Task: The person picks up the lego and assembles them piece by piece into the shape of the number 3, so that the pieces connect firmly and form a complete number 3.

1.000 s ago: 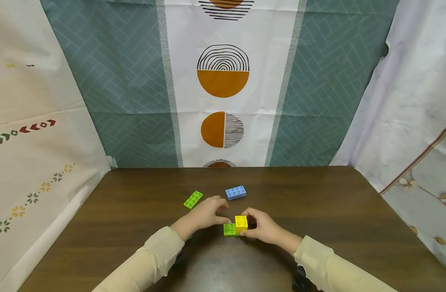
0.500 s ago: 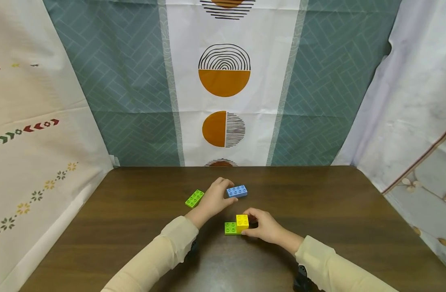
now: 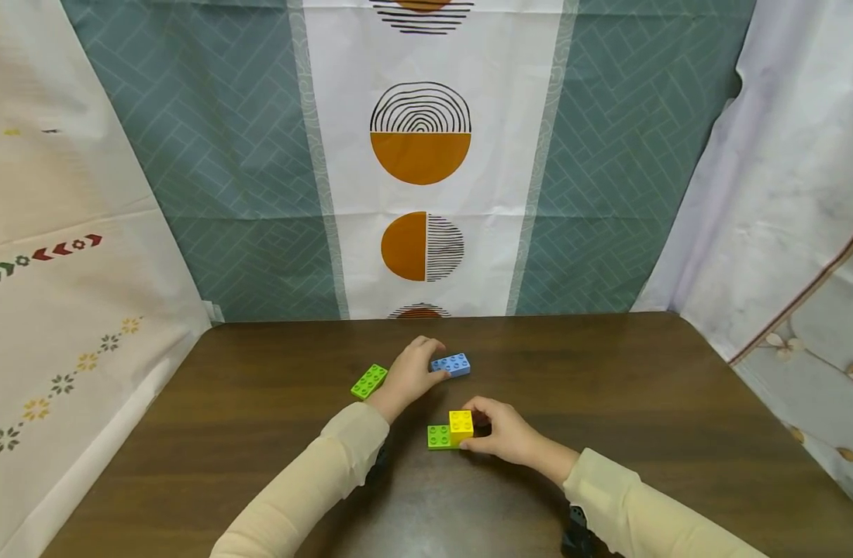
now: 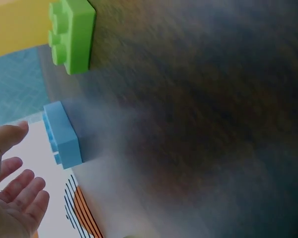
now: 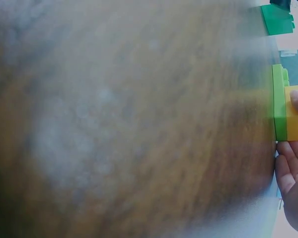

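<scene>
My left hand (image 3: 407, 376) reaches to the left end of a blue toy building brick (image 3: 454, 364), its thumb and fingers spread about that end. In the left wrist view the fingers (image 4: 27, 191) are parted beside the blue brick (image 4: 63, 136), holding nothing. My right hand (image 3: 506, 435) pinches a yellow brick (image 3: 461, 425) between thumb and fingers. This yellow brick stands on the right half of a flat lime green brick (image 3: 438, 437), whose left studs show bare. The right wrist view shows the thumb on the yellow brick (image 5: 297, 126), above the lime green brick (image 5: 279, 104).
Another lime green brick (image 3: 369, 381) lies left of my left hand. A darker green brick (image 5: 278, 21) shows in the right wrist view, hidden in the head view. All rest on a dark wooden table (image 3: 608, 387), with a patterned curtain (image 3: 259, 155) behind its far edge.
My left hand has left the lime green brick's left side and moved forward to the blue brick. My right hand has stayed at the yellow brick.
</scene>
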Motion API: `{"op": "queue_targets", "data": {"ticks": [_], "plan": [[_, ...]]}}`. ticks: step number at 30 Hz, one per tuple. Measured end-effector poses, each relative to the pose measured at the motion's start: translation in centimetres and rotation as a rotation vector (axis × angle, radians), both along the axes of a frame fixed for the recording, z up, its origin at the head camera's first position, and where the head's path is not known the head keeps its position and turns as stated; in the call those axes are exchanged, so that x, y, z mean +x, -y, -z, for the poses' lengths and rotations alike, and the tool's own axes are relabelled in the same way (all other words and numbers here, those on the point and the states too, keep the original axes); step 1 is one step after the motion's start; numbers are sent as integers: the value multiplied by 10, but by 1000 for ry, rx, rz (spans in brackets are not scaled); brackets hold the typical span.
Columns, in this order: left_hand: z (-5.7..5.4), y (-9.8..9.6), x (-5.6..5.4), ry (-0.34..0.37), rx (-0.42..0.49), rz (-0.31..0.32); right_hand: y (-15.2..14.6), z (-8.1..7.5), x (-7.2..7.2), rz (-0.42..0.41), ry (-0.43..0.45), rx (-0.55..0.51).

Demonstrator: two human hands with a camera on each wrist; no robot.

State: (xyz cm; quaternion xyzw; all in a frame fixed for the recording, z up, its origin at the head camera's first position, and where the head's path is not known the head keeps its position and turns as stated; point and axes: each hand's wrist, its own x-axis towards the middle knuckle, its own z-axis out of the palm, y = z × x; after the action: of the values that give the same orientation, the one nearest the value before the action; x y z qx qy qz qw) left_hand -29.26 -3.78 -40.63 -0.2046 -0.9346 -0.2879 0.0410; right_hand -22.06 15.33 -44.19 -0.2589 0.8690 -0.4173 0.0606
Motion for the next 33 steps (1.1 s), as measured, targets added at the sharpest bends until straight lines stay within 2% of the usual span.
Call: {"op": "queue_targets", "data": {"ticks": [12, 33], "plan": [[14, -7, -15, 61, 1, 24, -1, 0, 1, 12, 7, -18], [25, -9, -25, 139, 19, -9, -1, 1, 0, 18, 22, -30]]}}
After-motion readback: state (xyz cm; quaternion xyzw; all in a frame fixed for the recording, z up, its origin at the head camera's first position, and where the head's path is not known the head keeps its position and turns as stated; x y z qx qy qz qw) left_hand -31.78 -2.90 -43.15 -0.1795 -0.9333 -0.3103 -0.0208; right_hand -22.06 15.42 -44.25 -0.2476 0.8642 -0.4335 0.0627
